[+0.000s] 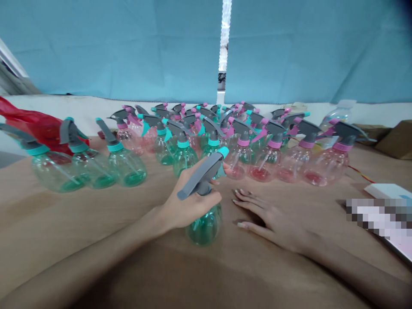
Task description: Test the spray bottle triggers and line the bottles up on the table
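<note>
My left hand (189, 201) is wrapped round the neck of a green spray bottle (204, 227) with a grey and teal head, upright at the middle of the brown table (154, 266). Just to the right, my right hand (270, 219) lies palm down on the table, fingers spread, holding nothing. Behind the held bottle stand several green bottles, one of them a teal-collared bottle (184, 156). Pink bottles (262, 165) line up at the right of these. The lower part of my left hand's fingers is hidden behind the bottle head.
Green bottles (128, 167) stand at the left, in front of a red plastic bag (41, 128). A clear bottle (341, 112) and a cardboard box (397, 139) are at the back right. At the right edge lie a white box (386, 189) and a partly pixelated flat object (383, 223).
</note>
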Demonstrator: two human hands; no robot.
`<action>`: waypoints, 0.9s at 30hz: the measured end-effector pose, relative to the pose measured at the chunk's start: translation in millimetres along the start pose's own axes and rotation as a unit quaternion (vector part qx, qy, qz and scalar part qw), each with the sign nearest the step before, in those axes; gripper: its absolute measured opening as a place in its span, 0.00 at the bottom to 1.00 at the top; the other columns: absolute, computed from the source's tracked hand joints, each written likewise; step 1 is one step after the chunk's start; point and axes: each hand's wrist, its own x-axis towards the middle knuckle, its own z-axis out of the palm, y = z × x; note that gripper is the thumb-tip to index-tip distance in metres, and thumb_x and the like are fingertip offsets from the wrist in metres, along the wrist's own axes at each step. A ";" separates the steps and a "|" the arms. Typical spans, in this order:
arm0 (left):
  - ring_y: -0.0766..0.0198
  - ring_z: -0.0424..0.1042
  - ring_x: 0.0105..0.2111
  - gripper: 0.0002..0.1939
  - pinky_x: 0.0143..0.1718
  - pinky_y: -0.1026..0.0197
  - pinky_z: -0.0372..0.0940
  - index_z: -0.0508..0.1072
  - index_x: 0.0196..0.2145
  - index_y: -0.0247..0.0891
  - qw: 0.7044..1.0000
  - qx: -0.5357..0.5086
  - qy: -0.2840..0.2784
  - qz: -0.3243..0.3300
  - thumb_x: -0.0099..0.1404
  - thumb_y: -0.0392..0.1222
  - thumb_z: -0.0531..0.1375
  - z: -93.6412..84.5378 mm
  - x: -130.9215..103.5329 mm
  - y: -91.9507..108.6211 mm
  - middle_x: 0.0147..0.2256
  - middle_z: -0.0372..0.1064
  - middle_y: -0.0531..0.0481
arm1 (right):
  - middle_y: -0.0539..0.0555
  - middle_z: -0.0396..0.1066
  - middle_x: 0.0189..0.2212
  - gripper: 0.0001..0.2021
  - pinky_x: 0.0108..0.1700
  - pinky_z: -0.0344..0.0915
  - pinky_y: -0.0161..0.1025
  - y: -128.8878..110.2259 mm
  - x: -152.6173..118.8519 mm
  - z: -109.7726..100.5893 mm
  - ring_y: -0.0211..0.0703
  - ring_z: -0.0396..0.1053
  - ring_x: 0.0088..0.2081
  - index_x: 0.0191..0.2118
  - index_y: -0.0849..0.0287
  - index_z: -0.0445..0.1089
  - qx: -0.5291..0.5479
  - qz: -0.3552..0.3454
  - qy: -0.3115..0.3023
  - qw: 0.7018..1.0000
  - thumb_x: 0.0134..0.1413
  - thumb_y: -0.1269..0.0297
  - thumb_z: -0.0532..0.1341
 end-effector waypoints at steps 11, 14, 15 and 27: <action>0.67 0.63 0.24 0.07 0.24 0.65 0.60 0.64 0.30 0.41 0.997 -0.058 -0.026 0.045 0.49 0.35 0.53 -6.4 2.0 0.8 0.30 0.66 0.55 | 0.51 0.51 0.64 0.29 0.64 0.48 0.53 1.4 0.6 0.8 0.48 0.47 0.65 0.63 0.51 0.54 -0.013 0.001 -0.008 1.000 0.59 0.47 0.54; 0.64 0.65 0.27 0.08 0.27 0.64 0.61 0.63 0.30 0.41 0.995 -0.083 -0.032 0.036 0.47 0.35 0.53 -6.7 2.4 2.7 0.29 0.66 0.54 | 0.51 0.51 0.64 0.29 0.64 0.49 0.54 2.0 0.5 1.1 0.49 0.48 0.65 0.62 0.50 0.55 -0.004 -0.003 -0.002 1.000 0.58 0.47 0.55; 0.64 0.66 0.27 0.09 0.27 0.64 0.61 0.63 0.29 0.41 0.995 -0.090 -0.034 0.031 0.47 0.35 0.54 -6.8 2.2 3.1 0.29 0.66 0.54 | 0.51 0.51 0.64 0.28 0.64 0.49 0.54 2.3 0.5 1.3 0.49 0.48 0.65 0.62 0.50 0.56 -0.002 -0.004 -0.001 1.000 0.58 0.47 0.55; 0.62 0.69 0.29 0.16 0.30 0.63 0.64 0.69 0.37 0.42 0.997 -0.052 -0.044 0.037 0.48 0.33 0.53 -7.6 1.9 -2.4 0.35 0.70 0.53 | 0.51 0.51 0.64 0.29 0.65 0.49 0.52 2.3 0.3 1.4 0.48 0.47 0.65 0.63 0.51 0.55 -0.009 -0.001 -0.004 1.000 0.59 0.47 0.54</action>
